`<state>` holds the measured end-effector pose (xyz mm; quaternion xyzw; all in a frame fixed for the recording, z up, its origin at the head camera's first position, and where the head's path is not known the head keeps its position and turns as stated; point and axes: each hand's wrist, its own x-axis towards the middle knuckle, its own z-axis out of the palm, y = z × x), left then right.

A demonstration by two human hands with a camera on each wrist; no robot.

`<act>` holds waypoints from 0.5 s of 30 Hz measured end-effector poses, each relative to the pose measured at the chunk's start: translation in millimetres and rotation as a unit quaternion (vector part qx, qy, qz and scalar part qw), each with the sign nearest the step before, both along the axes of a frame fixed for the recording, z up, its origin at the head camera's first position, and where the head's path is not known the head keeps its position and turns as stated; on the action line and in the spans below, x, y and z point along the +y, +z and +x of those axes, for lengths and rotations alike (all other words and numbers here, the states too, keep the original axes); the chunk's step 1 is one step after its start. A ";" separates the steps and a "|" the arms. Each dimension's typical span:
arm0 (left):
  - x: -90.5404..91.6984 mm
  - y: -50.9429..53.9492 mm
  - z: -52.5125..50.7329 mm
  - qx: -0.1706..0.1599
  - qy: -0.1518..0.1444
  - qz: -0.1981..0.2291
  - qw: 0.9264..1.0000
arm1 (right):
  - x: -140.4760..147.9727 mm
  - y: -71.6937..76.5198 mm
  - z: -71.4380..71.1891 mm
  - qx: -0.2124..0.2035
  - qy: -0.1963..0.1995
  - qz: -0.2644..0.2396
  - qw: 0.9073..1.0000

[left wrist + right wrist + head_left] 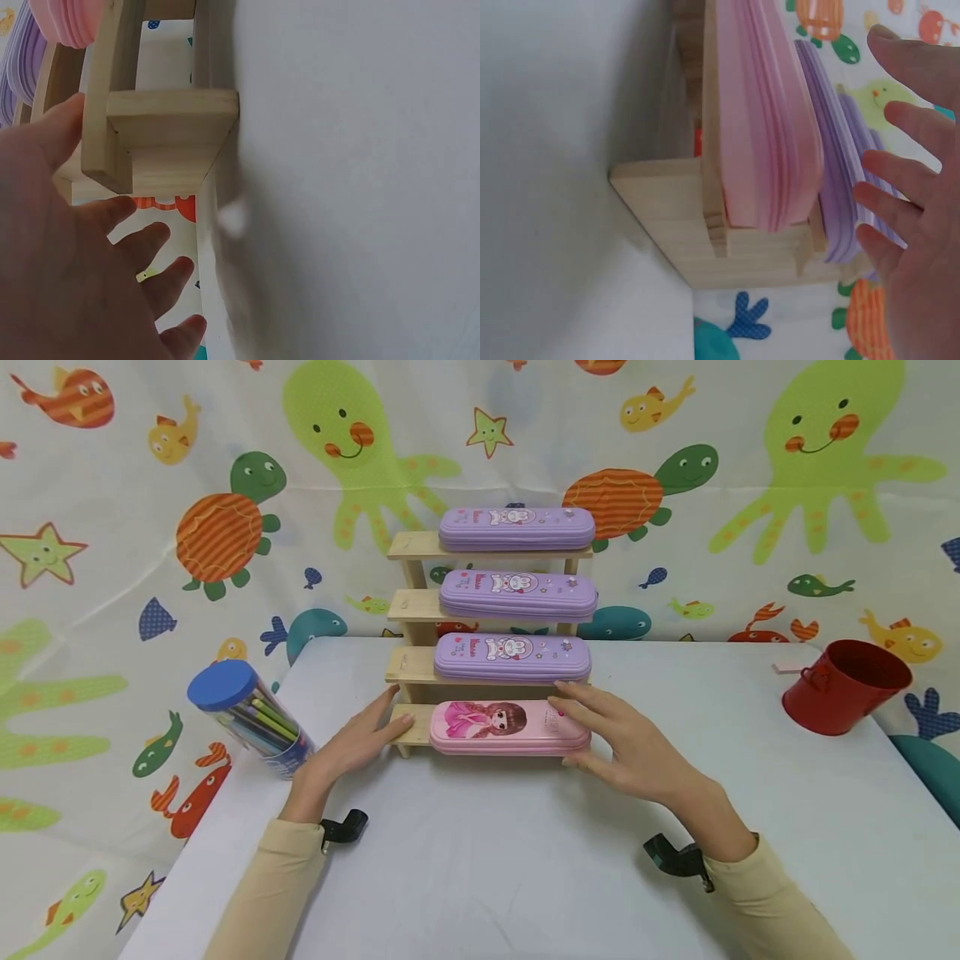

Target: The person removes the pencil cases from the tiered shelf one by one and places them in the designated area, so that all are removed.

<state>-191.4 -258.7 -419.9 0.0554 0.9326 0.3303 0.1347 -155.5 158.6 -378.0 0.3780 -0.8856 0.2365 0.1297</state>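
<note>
A pale wooden four-tier stepped rack (412, 604) stands on the white bench (465, 860). The pink rounded rectangular case (510, 727) lies on the rack's lowest tier; three purple rounded rectangular cases (517, 594) occupy its upper tiers. The left hand (352, 747), fingers wide, is at the rack's left end. The right hand (630, 743), fingers wide, is at its right end; contact cannot be determined.

Place type: child-themed tabletop station; home or studio cannot be distinguished.
Backdrop: creased cloth (435, 410) printed with cartoon sea animals, behind the stepped wooden stand (411, 665).
Surface: white counter (472, 860), beneath the stand.
Stationery: decorated pencil cases (510, 728) on the stand; blue-lidded pen tub (258, 722) left of the stand.
</note>
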 end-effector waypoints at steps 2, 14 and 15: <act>0.9 -0.5 0.3 -0.009 0.000 0.016 1.000 | -2.3 -2.9 0.7 -0.011 0.005 0.000 1.000; 0.0 -3.9 5.8 -0.050 0.003 0.029 0.998 | -8.1 -19.6 -7.1 -0.018 0.001 0.015 1.000; 0.4 -3.6 6.4 -0.052 0.004 0.031 0.998 | -8.5 -20.8 -7.6 -0.021 0.000 0.014 1.000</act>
